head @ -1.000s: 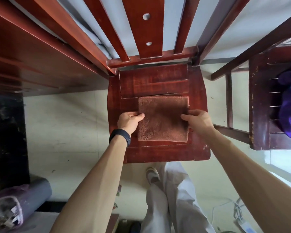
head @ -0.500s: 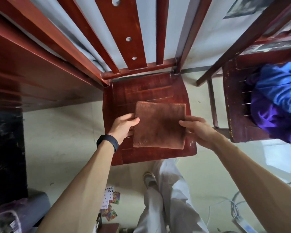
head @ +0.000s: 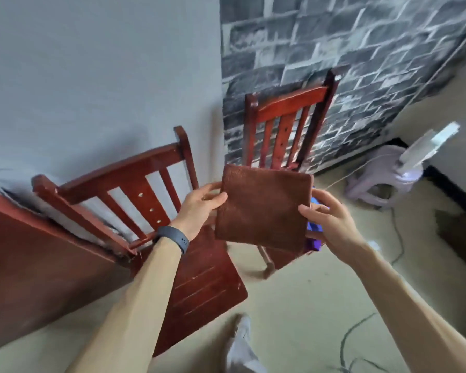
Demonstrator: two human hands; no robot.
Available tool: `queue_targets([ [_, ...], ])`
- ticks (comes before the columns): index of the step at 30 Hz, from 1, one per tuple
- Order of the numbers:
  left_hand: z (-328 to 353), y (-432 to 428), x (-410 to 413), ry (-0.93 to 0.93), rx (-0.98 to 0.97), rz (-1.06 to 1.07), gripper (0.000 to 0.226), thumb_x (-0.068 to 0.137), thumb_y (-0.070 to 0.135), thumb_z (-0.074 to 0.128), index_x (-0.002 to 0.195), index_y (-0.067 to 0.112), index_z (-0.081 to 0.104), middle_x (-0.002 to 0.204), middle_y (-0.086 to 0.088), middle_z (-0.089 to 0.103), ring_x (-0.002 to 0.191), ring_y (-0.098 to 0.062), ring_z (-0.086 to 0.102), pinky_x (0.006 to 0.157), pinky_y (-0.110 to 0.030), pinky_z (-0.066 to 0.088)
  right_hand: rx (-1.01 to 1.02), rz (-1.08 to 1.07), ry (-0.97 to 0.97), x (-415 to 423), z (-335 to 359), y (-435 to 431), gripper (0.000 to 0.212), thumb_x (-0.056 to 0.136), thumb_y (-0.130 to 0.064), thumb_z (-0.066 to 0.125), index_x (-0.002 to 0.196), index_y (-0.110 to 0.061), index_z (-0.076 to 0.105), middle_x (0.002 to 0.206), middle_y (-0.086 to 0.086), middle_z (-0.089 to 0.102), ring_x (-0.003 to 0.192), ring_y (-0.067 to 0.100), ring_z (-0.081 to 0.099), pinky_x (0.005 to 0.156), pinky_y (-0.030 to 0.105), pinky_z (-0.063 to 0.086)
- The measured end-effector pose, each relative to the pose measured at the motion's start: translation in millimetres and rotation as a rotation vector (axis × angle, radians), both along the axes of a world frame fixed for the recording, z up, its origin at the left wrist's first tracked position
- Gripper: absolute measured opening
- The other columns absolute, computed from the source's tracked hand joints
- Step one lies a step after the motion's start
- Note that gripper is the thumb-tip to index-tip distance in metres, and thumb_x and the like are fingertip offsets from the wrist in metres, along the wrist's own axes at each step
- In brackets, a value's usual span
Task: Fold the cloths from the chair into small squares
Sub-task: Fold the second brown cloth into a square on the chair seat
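Brown folded square terry cloth [head: 262, 208]: hanging mid-air between both hands, at 1 o'clock from the red-brown wooden slatted chair [head: 199, 286].
Left hand [head: 199, 208]: pinching the cloth's 9 o'clock edge, thumb in front.
Right hand [head: 331, 222]: gripping its 3 o'clock edge, fingers curling behind.
Purple-blue cloths [head: 313, 243]: peeking out behind its 4 o'clock corner.

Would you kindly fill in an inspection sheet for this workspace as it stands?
Surface: near chair seat, scratched wood.
Job's things: folded brown cloth held in the air; blue and purple cloths peek out behind it.
Clutter: lilac stool on the floor.
Grips: left hand pinches the cloth's left edge; right hand holds its right edge.
Cables: cable lies loose on the floor.
Surroundings: second chair, brick-pattern wall.
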State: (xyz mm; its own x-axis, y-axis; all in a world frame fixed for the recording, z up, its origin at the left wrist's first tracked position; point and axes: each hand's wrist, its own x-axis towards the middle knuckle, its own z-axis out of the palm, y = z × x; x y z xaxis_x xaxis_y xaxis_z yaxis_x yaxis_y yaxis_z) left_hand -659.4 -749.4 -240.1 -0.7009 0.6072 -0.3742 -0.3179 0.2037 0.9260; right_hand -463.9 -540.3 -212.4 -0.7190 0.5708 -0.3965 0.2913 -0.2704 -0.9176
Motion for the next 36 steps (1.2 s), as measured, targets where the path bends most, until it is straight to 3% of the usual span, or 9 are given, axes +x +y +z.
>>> queue_targets([
  [2,60,33,10,0.067,0.069,-0.063,0.024,0.091,0.016,0.067,0.114,0.025,0.069,0.109,-0.004,0.073,0.106,-0.024,0.069,0.093,-0.042,0.054,0.074,-0.079,0.083,25,56,16,0.031,0.091,-0.002,0.066,0.118,-0.019,0.063,0.074,0.0,0.064,0.069,0.011,0.069,0.058,0.034,0.059],
  [5,143,87,32,0.136,0.174,-0.163,0.023,0.093,0.01,0.063,0.11,0.025,0.067,0.093,0.001,0.073,0.09,-0.021,0.069,0.077,-0.035,0.057,0.184,-0.188,0.182,67,127,38,0.033,0.091,-0.005,0.067,0.12,-0.019,0.064,0.084,0.007,0.065,0.077,0.017,0.071,0.064,0.039,0.06],
  [10,244,174,80,0.272,0.294,-0.288,0.025,0.091,0.007,0.066,0.109,0.024,0.069,0.105,-0.007,0.072,0.097,-0.024,0.068,0.089,-0.046,0.053,0.289,-0.438,0.317,136,206,78,0.03,0.089,-0.006,0.07,0.115,-0.02,0.066,0.096,0.015,0.068,0.087,0.033,0.067,0.077,0.057,0.058],
  [13,281,227,107,0.301,0.347,-0.38,0.026,0.09,0.007,0.067,0.114,0.017,0.068,0.11,-0.01,0.071,0.103,-0.029,0.068,0.092,-0.055,0.054,0.384,-0.535,0.358,175,238,106,0.032,0.089,-0.004,0.069,0.118,-0.018,0.066,0.096,0.017,0.07,0.083,0.026,0.071,0.068,0.045,0.062],
  [17,310,309,150,0.31,0.393,-0.514,0.025,0.091,0.002,0.064,0.107,0.02,0.066,0.095,-0.001,0.068,0.096,-0.022,0.065,0.084,-0.048,0.057,0.458,-0.605,0.381,231,260,157,0.032,0.089,-0.007,0.069,0.119,-0.017,0.066,0.101,0.018,0.073,0.089,0.03,0.073,0.073,0.047,0.061],
  [22,326,425,205,0.31,0.441,-0.636,0.026,0.091,0.004,0.064,0.114,0.016,0.064,0.11,-0.011,0.066,0.108,-0.032,0.064,0.087,-0.053,0.056,0.511,-0.724,0.371,293,279,241,0.033,0.089,-0.007,0.07,0.12,-0.017,0.066,0.099,0.014,0.074,0.085,0.026,0.074,0.063,0.035,0.06],
  [27,337,535,263,0.261,0.475,-0.707,0.026,0.093,0.002,0.061,0.118,0.012,0.059,0.106,-0.01,0.065,0.101,-0.028,0.064,0.09,-0.055,0.054,0.581,-0.809,0.334,349,289,340,0.035,0.087,-0.016,0.074,0.12,-0.024,0.068,0.108,0.017,0.072,0.101,0.033,0.071,0.084,0.052,0.059],
  [29,339,579,279,0.264,0.483,-0.741,0.027,0.093,0.004,0.062,0.119,0.012,0.059,0.108,-0.011,0.065,0.101,-0.028,0.065,0.09,-0.054,0.055,0.579,-0.848,0.343,366,292,377,0.034,0.086,-0.017,0.075,0.119,-0.025,0.069,0.107,0.015,0.073,0.1,0.033,0.071,0.086,0.052,0.058],
  [36,330,731,324,0.281,0.477,-0.816,0.029,0.09,0.014,0.069,0.117,0.019,0.064,0.113,-0.01,0.07,0.105,-0.026,0.068,0.082,-0.048,0.059,0.579,-0.945,0.337,413,298,500,0.026,0.089,-0.012,0.071,0.114,-0.02,0.07,0.102,0.009,0.076,0.085,0.021,0.073,0.063,0.029,0.058],
])
